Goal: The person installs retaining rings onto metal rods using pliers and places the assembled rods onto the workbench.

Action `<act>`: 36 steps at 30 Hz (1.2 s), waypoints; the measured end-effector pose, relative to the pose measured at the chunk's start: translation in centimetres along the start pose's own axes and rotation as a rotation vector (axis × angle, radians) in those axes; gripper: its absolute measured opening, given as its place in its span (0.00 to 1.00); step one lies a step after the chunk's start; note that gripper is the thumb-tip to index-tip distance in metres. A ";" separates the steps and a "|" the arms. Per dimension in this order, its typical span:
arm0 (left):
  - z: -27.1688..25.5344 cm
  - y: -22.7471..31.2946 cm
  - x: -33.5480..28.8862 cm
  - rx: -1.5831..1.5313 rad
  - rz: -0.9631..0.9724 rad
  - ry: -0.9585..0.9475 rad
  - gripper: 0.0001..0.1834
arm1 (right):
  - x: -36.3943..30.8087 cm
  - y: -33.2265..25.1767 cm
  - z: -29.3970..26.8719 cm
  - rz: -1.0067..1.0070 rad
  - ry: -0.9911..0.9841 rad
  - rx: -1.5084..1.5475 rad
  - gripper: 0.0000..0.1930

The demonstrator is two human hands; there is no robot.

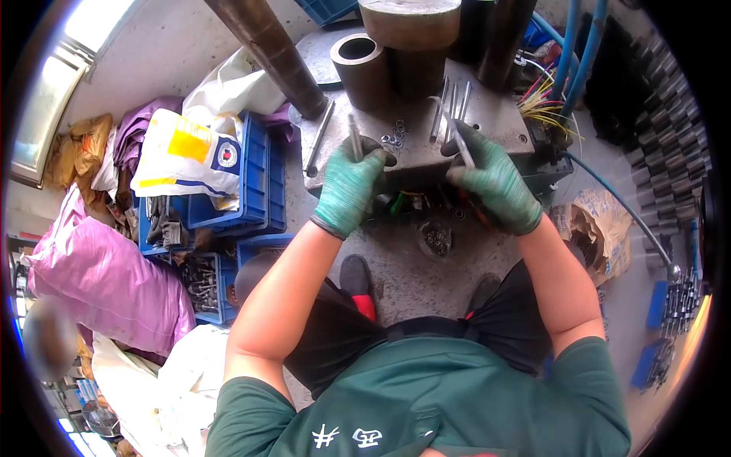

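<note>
Both of my hands wear green gloves with dark fingertips and are raised at the near edge of a metal press table (415, 152). My left hand (352, 186) is closed around a short metal rod (355, 137) that points up and away. In my right hand (493, 181) a slimmer metal rod (462, 148) is gripped at a slant. On the table between the hands lies a small cluster of metal nuts or rings (394, 137). Several loose rods (454, 103) rest behind my right hand, and another rod (318, 137) lies at the table's left side.
A hollow steel cylinder (358, 72) and a thick press ram (411, 46) stand at the back, flanked by two columns (274, 57). Blue crates (263, 175) and purple sacks (114, 274) are on the left. Blue hoses (571, 53) and a torn paper sack (601, 228) are on the right.
</note>
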State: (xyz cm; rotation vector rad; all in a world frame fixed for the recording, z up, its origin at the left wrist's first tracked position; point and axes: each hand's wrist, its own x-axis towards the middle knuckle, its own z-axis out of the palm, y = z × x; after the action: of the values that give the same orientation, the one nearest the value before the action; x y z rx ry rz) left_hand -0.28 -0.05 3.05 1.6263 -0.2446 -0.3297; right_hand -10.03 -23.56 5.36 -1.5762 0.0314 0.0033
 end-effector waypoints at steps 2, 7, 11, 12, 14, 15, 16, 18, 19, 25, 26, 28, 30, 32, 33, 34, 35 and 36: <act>0.0 0.7 -0.1 -0.421 -0.184 -0.007 0.03 | -0.4 0.2 0.8 -0.252 0.091 -0.447 0.41; -0.6 -0.2 0.6 -0.612 -0.438 -0.032 0.02 | -0.6 0.5 1.8 -0.589 0.120 -1.059 0.42; -0.2 -0.5 0.8 -0.625 -0.418 0.016 0.03 | -0.6 1.0 1.9 -0.614 0.117 -1.099 0.42; -0.1 -0.5 0.8 -0.603 -0.412 0.009 0.02 | -0.6 1.1 1.8 -0.603 0.107 -1.095 0.42; -0.4 -0.7 0.8 -0.607 -0.406 -0.015 0.02 | -0.5 1.1 1.8 -0.596 0.095 -1.089 0.42; -0.5 -0.8 0.7 -0.610 -0.400 -0.041 0.01 | -0.5 1.0 1.8 -0.610 0.102 -1.088 0.42; -0.4 -0.5 0.6 -0.610 -0.400 -0.040 0.01 | -0.5 1.0 1.8 -0.624 0.109 -1.087 0.42; 0.0 0.4 0.3 -0.567 -0.415 0.025 0.02 | -0.4 1.2 1.8 -0.622 0.116 -1.098 0.42; 0.0 0.4 0.3 -0.567 -0.415 0.026 0.02 | -0.4 1.3 1.8 -0.622 0.122 -1.110 0.43; -0.2 0.3 -0.1 -0.512 -0.345 -0.009 0.04 | -0.3 0.8 1.7 -0.613 0.106 -1.124 0.37; -0.4 -0.1 -0.1 -0.476 -0.274 -0.057 0.04 | -0.2 0.8 1.6 -0.614 0.105 -1.124 0.37; -0.3 -0.1 -0.2 -0.439 -0.203 -0.106 0.05 | -0.1 0.7 1.3 -0.685 0.115 -1.119 0.34; 0.1 0.4 -0.6 -0.181 -0.058 -0.076 0.05 | -0.3 0.1 1.2 -0.611 0.104 -1.102 0.32; 0.2 1.0 -0.9 -0.076 -0.037 -0.086 0.08 | -0.3 0.0 0.9 -0.540 0.094 -1.085 0.31; 0.3 1.2 -0.9 -0.083 0.010 -0.088 0.11 | -0.2 0.1 0.5 -0.424 0.079 -0.858 0.29; 0.2 1.3 -1.0 -0.089 0.056 -0.087 0.14 | 0.0 0.2 0.3 -0.312 0.060 -0.629 0.27; -0.2 1.0 -1.0 -0.004 0.084 -0.096 0.18 | 0.0 -0.1 0.2 -0.245 0.076 -0.622 0.26; -0.4 0.8 -0.9 -0.004 0.085 -0.094 0.18 | -0.1 -0.4 0.2 -0.247 0.076 -0.622 0.26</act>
State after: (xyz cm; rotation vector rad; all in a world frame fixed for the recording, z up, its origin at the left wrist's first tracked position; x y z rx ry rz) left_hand -0.98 0.59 3.96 1.5936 -0.3833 -0.3423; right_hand -10.09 -23.38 5.75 -2.1917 -0.1158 -0.2625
